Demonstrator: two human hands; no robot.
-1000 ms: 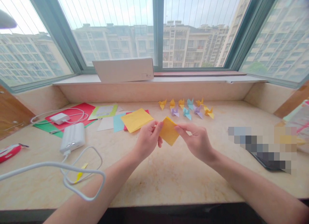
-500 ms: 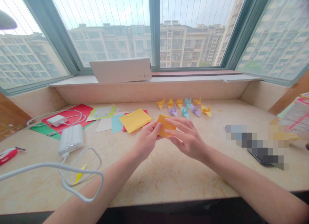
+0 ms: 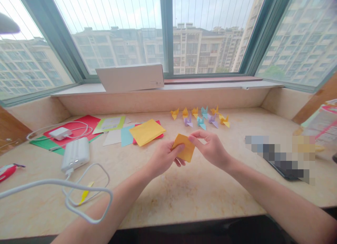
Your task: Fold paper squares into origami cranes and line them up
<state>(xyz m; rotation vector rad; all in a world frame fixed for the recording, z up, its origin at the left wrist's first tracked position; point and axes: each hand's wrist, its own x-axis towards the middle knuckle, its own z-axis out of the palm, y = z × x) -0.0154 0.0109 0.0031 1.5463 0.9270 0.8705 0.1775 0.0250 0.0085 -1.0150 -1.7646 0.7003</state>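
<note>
A small folded piece of yellow origami paper (image 3: 186,150) is held up above the stone counter. My left hand (image 3: 167,154) grips its left side, the thumb on its face and the fingers behind. At its upper right corner, my right hand (image 3: 209,146) pinches the edge between thumb and index finger. Behind the hands stand two rows of small paper cranes (image 3: 201,123) in yellow, blue and purple. Left of them lies a stack of yellow paper sheets (image 3: 147,131), with a red sheet under it and a light blue sheet (image 3: 126,136) beside it.
On the left are a white power bank (image 3: 76,153), a looping white cable (image 3: 86,182), a white charger (image 3: 60,133) on red paper (image 3: 91,123), and a red cutter (image 3: 7,172). A blurred phone-like dark object (image 3: 285,174) lies right. A white box (image 3: 131,77) stands on the sill.
The yellow paper has come lower and turned, showing more of its face. My right hand has gone from spread fingers over it to a pinch at its upper right corner.
</note>
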